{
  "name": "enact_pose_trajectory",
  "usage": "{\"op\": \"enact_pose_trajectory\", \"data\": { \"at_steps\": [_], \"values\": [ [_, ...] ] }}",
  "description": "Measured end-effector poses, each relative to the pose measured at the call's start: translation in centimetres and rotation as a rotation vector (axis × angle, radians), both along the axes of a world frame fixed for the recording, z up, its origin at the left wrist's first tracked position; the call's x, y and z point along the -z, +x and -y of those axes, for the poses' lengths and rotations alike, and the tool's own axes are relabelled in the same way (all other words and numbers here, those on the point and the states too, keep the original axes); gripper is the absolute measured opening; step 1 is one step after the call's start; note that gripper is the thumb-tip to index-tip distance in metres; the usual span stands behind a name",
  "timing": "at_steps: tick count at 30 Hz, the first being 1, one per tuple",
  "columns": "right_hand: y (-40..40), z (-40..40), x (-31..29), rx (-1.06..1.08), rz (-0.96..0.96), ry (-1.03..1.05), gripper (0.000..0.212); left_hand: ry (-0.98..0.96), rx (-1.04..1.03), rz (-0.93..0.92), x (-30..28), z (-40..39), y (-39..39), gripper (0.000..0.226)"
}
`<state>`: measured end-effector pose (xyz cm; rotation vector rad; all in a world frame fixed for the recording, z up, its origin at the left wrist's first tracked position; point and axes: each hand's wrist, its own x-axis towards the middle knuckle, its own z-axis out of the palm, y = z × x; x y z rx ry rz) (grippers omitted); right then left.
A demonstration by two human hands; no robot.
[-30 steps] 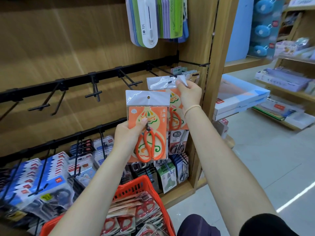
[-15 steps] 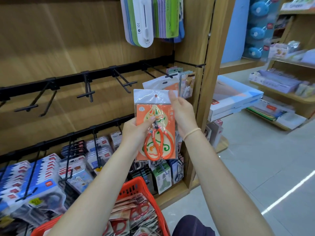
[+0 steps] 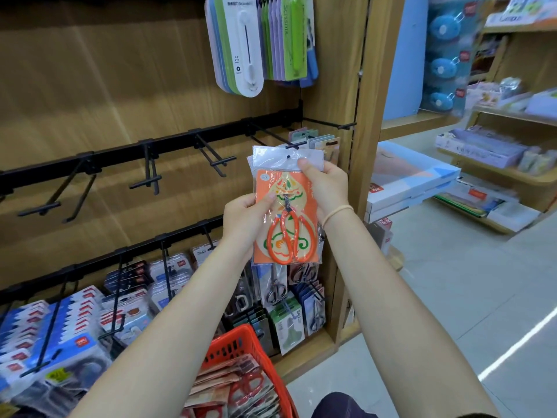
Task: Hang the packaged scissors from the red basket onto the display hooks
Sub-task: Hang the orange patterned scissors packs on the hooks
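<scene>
Packaged scissors held upright between both hands, just below a display hook; left hand pinching the orange card's left edge, right hand clamped on the clear header beside the punch hole. Likely slip: hole missing the hook tip, thin header buckling or tearing under a skewed push. Crowded behind by cards already hanging, narrowing the approach. More packs waiting in the red basket below; bare hooks further left.
</scene>
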<state>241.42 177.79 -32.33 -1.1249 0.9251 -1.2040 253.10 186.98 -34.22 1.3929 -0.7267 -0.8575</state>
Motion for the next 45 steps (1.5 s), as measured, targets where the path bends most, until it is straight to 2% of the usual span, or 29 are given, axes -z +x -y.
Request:
{"op": "enact_pose_trajectory", "data": {
  "at_steps": [12,14,17,21,23,25,28,32,34,39,45],
  "values": [
    [0.9,1.5,0.2,0.048,-0.069,-0.039,0.014,-0.008,-0.018,0.029,0.8,1.4,0.6,0.017],
    [1.0,1.5,0.6,0.067,-0.073,-0.065,0.019,-0.023,-0.035,0.09,1.1,1.4,0.6,0.016],
    [0.9,1.3,2.2,0.167,-0.123,-0.187,0.022,-0.052,-0.084,0.418,1.8,1.0,0.6,0.014],
    [0.6,-0.1,5.7,0.225,-0.211,-0.427,0.057,-0.122,-0.109,0.935,3.8,0.1,1.4,0.064],
    [0.7,-0.3,7.0,0.171,-0.289,-0.524,0.066,-0.105,-0.072,1.161,4.4,0.2,2.0,0.074],
    [0.8,-0.1,7.4,0.103,-0.363,-0.546,0.064,-0.043,-0.045,1.26,4.2,0.7,2.5,0.074],
    [1.0,0.9,7.2,0.037,-0.421,-0.494,0.065,0.059,0.0,1.183,3.5,1.8,3.4,0.076],
    [1.5,2.2,6.4,0.009,-0.484,-0.434,0.072,0.043,0.15,0.863,3.0,2.5,3.8,0.082],
    [1.6,2.4,6.2,0.004,-0.505,-0.431,0.073,0.037,0.177,0.795,3.0,2.8,3.9,0.08],
    [0.9,1.6,7.2,0.024,-0.569,-0.426,0.071,0.04,0.203,0.788,3.2,2.0,4.4,0.07],
    [0.8,-4.4,11.3,0.175,-0.611,-0.549,0.047,0.087,0.134,0.885,7.5,-4.9,5.7,0.056]
  ]
}}
